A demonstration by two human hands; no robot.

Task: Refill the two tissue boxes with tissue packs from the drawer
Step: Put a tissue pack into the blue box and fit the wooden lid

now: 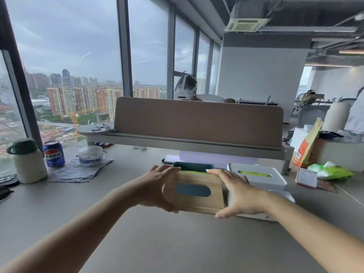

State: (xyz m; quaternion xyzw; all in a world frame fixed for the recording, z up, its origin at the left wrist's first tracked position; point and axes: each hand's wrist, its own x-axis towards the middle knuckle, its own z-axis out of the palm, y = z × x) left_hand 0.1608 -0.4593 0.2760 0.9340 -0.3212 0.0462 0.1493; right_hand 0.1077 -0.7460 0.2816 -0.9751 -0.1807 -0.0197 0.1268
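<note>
My left hand (157, 190) and right hand (238, 196) grip the short ends of the wooden lid (194, 191), fingers (169, 168) over its far edge and thumbs under the near one. Its long axis runs left to right between them, slot face tilted toward me. The teal box (194, 164) sits just behind and below, parallel, with a green pack (194, 171) showing at its rim. The lid hides the box's front, and I cannot tell whether the two touch. The white box (262, 178) stands just to the right on the counter (177, 243). No drawer is in view.

Two tissue boxes (197, 203) (258, 181), two hands (157, 186) (240, 194), one can (54, 153).
</note>
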